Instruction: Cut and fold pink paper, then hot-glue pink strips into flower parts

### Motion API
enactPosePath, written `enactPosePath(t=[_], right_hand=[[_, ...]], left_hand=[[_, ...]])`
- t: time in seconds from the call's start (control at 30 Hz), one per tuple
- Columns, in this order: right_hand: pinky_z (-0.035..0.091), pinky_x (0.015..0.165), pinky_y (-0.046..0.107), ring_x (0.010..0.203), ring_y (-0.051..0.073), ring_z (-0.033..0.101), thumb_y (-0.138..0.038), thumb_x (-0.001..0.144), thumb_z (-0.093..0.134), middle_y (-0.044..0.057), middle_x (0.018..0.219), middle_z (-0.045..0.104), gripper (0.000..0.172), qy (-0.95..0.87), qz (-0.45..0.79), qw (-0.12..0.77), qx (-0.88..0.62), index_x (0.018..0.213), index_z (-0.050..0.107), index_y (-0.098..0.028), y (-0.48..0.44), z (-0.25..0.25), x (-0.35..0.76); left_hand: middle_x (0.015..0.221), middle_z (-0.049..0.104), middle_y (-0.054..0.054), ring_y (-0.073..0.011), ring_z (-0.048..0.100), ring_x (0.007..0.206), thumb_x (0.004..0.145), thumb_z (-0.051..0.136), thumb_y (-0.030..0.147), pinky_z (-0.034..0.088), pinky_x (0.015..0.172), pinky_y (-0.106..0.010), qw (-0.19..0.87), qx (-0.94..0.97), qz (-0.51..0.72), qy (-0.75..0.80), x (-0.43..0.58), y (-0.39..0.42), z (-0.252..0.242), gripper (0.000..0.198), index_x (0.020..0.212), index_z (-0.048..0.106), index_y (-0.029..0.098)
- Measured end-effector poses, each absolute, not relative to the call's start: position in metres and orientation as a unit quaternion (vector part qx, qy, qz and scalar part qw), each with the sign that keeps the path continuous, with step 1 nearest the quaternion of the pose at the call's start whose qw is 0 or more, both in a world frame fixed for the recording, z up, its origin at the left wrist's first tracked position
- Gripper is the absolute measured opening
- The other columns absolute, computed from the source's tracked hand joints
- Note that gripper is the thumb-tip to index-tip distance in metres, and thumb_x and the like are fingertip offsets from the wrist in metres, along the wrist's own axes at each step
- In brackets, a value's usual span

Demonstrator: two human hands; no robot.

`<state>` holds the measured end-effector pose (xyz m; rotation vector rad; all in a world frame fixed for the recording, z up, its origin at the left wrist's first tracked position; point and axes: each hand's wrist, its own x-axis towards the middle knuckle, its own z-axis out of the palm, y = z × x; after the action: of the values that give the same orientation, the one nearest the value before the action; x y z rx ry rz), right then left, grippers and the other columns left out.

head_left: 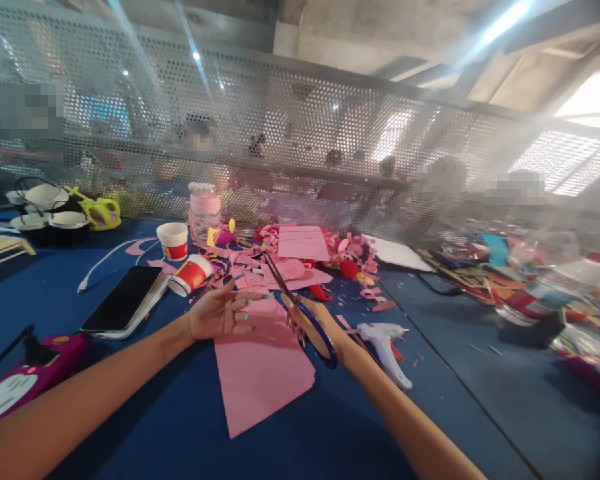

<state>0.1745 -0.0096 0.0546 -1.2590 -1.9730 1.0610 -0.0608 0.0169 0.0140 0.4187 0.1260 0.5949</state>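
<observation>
My right hand (pixel 307 323) grips a pair of scissors (pixel 321 333) with blue handles, their dark blades pointing up and away to the left. Palm up, my left hand (pixel 225 312) has its fingers stretched out and apart over the top of a pink paper sheet (pixel 265 380). Nothing shows in that palm. The sheet lies on the blue table between my forearms, its upper part partly covered by both hands. Just beyond my fingers spreads a heap of pink paper scraps (pixel 285 270), with another pink piece (pixel 303 243) on top.
A white glue gun (pixel 387 350) lies right of my right wrist. On the left are a phone (pixel 123 299), two paper cups (pixel 173 241), a purple power strip (pixel 35 377) and a jar (pixel 205 212). A plastic bottle (pixel 555 290) lies among clutter at right. A perforated metal screen (pixel 290 133) stands behind.
</observation>
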Motion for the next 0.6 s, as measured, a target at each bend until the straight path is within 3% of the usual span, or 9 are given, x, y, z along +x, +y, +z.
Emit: enactPosePath(t=[0.2,0.43,0.6], right_hand=[[0.039,0.045,0.025,0.047,0.011,0.048,-0.052,0.081,0.041,0.002,0.055,0.052,0.037,-0.744,0.368,0.281,-0.481,0.065,0.049,-0.019,-0.0137,0.064,0.1714],[0.039,0.046,0.024,0.05,0.011,0.049,-0.048,0.08,0.045,0.0,0.057,0.052,0.033,-0.754,0.342,0.278,-0.487,0.064,0.047,-0.019,-0.0127,0.0627,0.1726],[0.039,0.048,0.024,0.051,0.012,0.05,-0.039,0.081,0.043,0.001,0.055,0.052,0.027,-0.762,0.326,0.261,-0.495,0.062,0.046,-0.02,-0.0122,0.0655,0.1713]], left_hand=[[0.066,0.069,-0.001,-0.0142,0.062,0.059,0.083,0.049,0.016,0.042,0.079,-0.039,0.924,0.223,0.302,0.079,-0.0645,0.0176,0.0057,0.033,0.116,0.052,0.012],[0.045,0.052,0.006,-0.0068,0.046,0.038,0.084,0.048,0.018,0.043,0.073,-0.032,0.907,0.263,0.311,0.111,-0.0653,0.0173,0.0023,0.027,0.107,0.059,0.011],[0.041,0.046,0.008,-0.0048,0.037,0.033,0.084,0.047,0.016,0.044,0.072,-0.032,0.904,0.259,0.319,0.117,-0.0659,0.0166,0.0033,0.028,0.108,0.059,0.01]])
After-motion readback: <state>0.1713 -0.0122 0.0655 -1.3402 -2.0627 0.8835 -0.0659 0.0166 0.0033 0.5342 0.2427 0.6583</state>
